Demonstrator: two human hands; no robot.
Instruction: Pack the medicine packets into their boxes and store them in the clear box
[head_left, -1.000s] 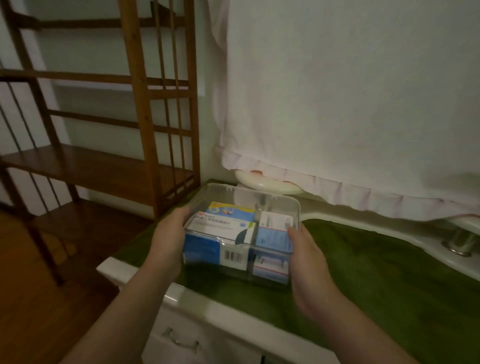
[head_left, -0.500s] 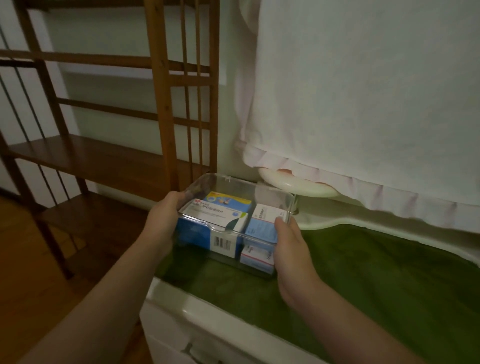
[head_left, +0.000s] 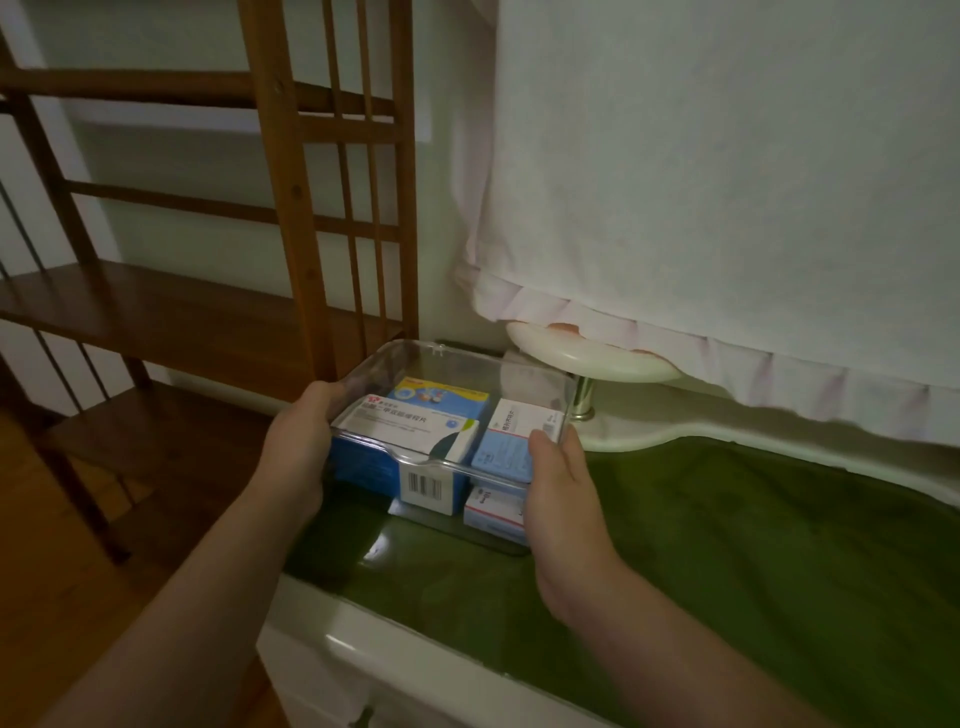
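Observation:
The clear box (head_left: 415, 358) sits at the far left end of the green cloth (head_left: 753, 545), close to the wall. Inside it lie several medicine boxes: a white-and-blue one (head_left: 400, 431) on top at the left, a yellow-topped blue one (head_left: 447, 395) behind it, a pale blue one (head_left: 509, 436) at the right, and a white one (head_left: 493, 512) at the bottom front. My left hand (head_left: 298, 441) grips the box's left side. My right hand (head_left: 563, 499) grips its right front corner, thumb on the rim.
A wooden shelf rack (head_left: 291, 208) stands just left of the box. A white cloth (head_left: 727, 182) hangs over the wall behind, above a small cream shelf (head_left: 587, 356) on a metal post (head_left: 584, 397). The white cabinet edge (head_left: 395, 654) runs along the front.
The view has shifted left and nearer. Both hands have stayed on the clear box and it now rests a little further back and left on the green cloth.

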